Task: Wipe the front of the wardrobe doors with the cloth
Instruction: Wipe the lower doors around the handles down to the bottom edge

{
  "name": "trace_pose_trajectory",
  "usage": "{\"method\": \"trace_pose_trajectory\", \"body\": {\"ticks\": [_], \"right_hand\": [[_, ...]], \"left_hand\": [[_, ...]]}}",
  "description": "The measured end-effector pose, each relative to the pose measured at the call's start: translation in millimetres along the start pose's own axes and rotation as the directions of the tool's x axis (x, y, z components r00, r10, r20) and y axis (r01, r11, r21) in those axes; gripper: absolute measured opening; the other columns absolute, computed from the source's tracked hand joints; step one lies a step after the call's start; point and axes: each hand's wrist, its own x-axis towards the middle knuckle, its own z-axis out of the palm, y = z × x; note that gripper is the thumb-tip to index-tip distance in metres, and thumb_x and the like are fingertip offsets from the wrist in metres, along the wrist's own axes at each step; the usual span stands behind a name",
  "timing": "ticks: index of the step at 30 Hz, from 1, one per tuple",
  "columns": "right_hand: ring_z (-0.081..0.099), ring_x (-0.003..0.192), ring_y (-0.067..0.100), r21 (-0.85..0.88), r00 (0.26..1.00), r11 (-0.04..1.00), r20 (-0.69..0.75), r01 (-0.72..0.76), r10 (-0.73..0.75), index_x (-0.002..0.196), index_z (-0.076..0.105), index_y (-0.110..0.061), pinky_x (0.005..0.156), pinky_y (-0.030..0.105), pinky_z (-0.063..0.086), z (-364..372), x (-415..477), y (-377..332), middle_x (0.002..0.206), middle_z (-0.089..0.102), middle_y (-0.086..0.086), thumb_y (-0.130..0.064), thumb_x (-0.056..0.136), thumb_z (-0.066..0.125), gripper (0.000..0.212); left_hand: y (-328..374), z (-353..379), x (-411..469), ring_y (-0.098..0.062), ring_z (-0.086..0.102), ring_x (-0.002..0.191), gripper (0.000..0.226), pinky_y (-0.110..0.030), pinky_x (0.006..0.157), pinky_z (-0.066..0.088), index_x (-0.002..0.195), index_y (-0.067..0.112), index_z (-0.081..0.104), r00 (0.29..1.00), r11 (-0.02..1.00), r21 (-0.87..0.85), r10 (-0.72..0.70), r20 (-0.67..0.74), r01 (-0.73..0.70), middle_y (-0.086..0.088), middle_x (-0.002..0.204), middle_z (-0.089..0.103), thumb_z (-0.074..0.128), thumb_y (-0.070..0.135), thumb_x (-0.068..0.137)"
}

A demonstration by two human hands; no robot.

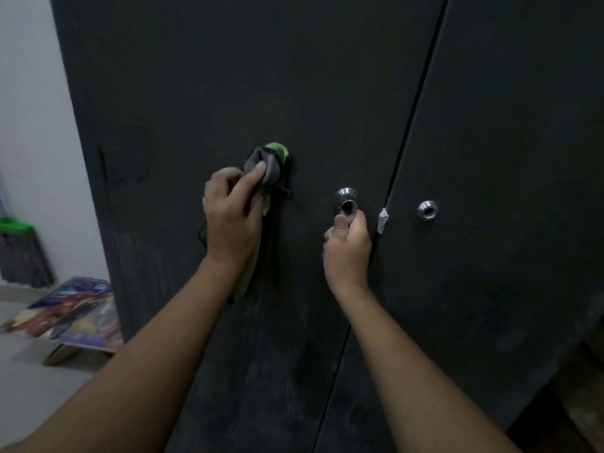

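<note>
Two dark wardrobe doors fill the view: the left door (228,76) and the right door (506,125), split by a thin seam. My left hand (230,212) grips a bunched grey and green cloth (269,161) and presses it against the left door, with a green tail hanging below my wrist. My right hand (347,243) pinches the round metal knob (347,201) of the left door from below. A second metal knob (427,210) sits on the right door, untouched.
A scrap of pale tape (382,220) sticks at the door seam. Left of the wardrobe is a white wall, a broom with a green head (19,250) and a colourful picture board (72,312) leaning on a box on the floor.
</note>
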Motion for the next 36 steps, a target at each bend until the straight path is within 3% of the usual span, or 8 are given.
{"method": "trace_pose_trajectory", "body": {"ticks": [3,10,15,17,19,24,29,36], "right_hand": [[0.05,0.057,0.015,-0.01,0.999,0.999,-0.034,0.037,-0.037,0.083,0.05,-0.033,0.059,0.037,0.044,2.7,3.1,5.9,0.064,0.052,-0.006,-0.04,0.09,0.038,0.016],[0.043,0.053,0.017,0.035,1.0,0.999,-0.007,0.005,-0.005,0.064,0.051,-0.036,0.061,0.038,0.039,3.2,9.9,19.0,0.057,0.047,-0.008,-0.058,0.081,0.036,0.031],[0.041,0.049,0.016,0.072,1.0,0.997,-0.015,-0.001,0.002,0.061,0.05,-0.036,0.059,0.036,0.037,4.8,10.2,19.7,0.053,0.046,-0.009,-0.058,0.082,0.035,0.033],[0.042,0.05,0.017,0.077,1.0,0.997,-0.028,0.002,0.0,0.061,0.05,-0.038,0.058,0.036,0.038,5.7,10.2,19.9,0.054,0.046,-0.008,-0.058,0.08,0.035,0.032],[0.042,0.049,0.018,0.082,0.999,0.997,-0.042,0.004,-0.001,0.061,0.05,-0.039,0.058,0.036,0.039,7.0,10.4,20.1,0.055,0.047,-0.006,-0.056,0.079,0.035,0.03],[0.041,0.048,0.018,0.11,0.997,0.994,-0.076,0.018,-0.01,0.061,0.047,-0.033,0.056,0.035,0.038,10.8,11.3,23.7,0.053,0.045,-0.005,-0.053,0.08,0.037,0.029],[0.041,0.05,0.019,0.1,0.997,0.995,-0.078,0.017,-0.01,0.058,0.049,-0.036,0.055,0.038,0.038,10.8,12.5,26.3,0.052,0.045,-0.005,-0.054,0.082,0.036,0.032],[0.04,0.05,0.019,0.103,0.996,0.995,-0.092,0.014,-0.005,0.059,0.048,-0.032,0.056,0.036,0.037,12.4,12.3,24.5,0.051,0.045,-0.006,-0.058,0.082,0.036,0.037]], "left_hand": [[20.8,17.4,1.4,-0.028,0.05,0.085,0.037,-0.038,0.075,0.041,0.128,0.014,0.064,0.999,1.0,0.019,-0.008,-0.033,0.009,-0.016,0.096,0.056,0.058,0.01,0.091],[-10.4,6.4,-58.7,-0.023,0.047,0.077,0.043,-0.036,0.067,0.033,0.126,0.025,0.061,0.916,0.907,0.177,0.345,0.203,-0.381,-0.003,0.1,0.045,0.073,0.015,0.087],[-35.6,-34.6,-50.4,-0.017,0.042,0.078,0.02,-0.036,0.064,0.041,0.105,0.017,0.071,0.973,0.985,0.154,0.039,0.227,-0.076,-0.005,0.086,0.05,0.062,0.031,0.094],[-46.1,-50.9,-39.9,-0.022,0.044,0.079,0.022,-0.034,0.067,0.041,0.114,0.017,0.068,0.978,0.985,0.152,0.054,0.204,-0.086,-0.008,0.087,0.046,0.055,0.022,0.096],[-62.6,-62.7,-23.0,-0.025,0.045,0.082,0.029,-0.032,0.074,0.04,0.118,0.014,0.067,0.994,0.987,0.148,-0.07,0.081,0.058,-0.008,0.09,0.042,0.056,0.008,0.093],[-55.6,-59.9,5.0,-0.018,0.043,0.094,0.042,-0.019,0.089,0.036,0.129,0.016,0.062,0.907,0.91,0.052,-0.402,-0.126,0.411,-0.007,0.102,0.041,0.051,0.004,0.09],[-20.4,-23.9,-12.7,-0.031,0.038,0.113,0.048,-0.028,0.102,0.025,0.141,0.023,0.053,0.897,0.898,0.028,-0.436,-0.07,0.439,-0.019,0.126,0.041,0.056,0.034,0.095],[7.4,2.1,-29.0,-0.027,0.036,0.106,0.017,-0.038,0.087,0.032,0.104,0.031,0.059,0.961,0.984,0.068,-0.176,0.212,0.165,-0.008,0.121,0.041,0.065,0.037,0.089]]}}
